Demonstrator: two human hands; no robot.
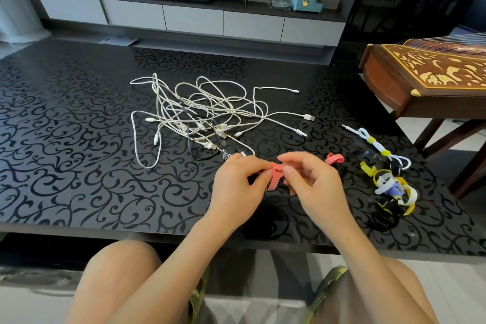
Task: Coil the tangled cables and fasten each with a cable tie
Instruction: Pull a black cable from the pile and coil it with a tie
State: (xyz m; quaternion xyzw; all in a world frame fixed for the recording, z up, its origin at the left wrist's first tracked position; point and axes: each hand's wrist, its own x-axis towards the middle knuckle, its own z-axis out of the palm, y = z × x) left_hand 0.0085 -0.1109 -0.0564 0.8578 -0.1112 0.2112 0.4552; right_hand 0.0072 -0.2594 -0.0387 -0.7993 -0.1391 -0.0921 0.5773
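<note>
A heap of tangled white and grey cables (202,116) lies in the middle of the black patterned table (79,139). Just in front of it my left hand (236,187) and my right hand (313,184) both pinch a pink cable tie (275,175), held a little above the table. A dark cable seems to run under the tie between my fingers, mostly hidden. A second pink tie (334,158) lies to the right of my hands. Further right a white cable (378,147) lies bundled with yellow ties.
A pile of loose yellow, white and purple ties (394,189) sits at the table's right front. A wooden stringed instrument (426,79) on a stand borders the right side. Behind the table stand a TV cabinet (194,16) and a screen.
</note>
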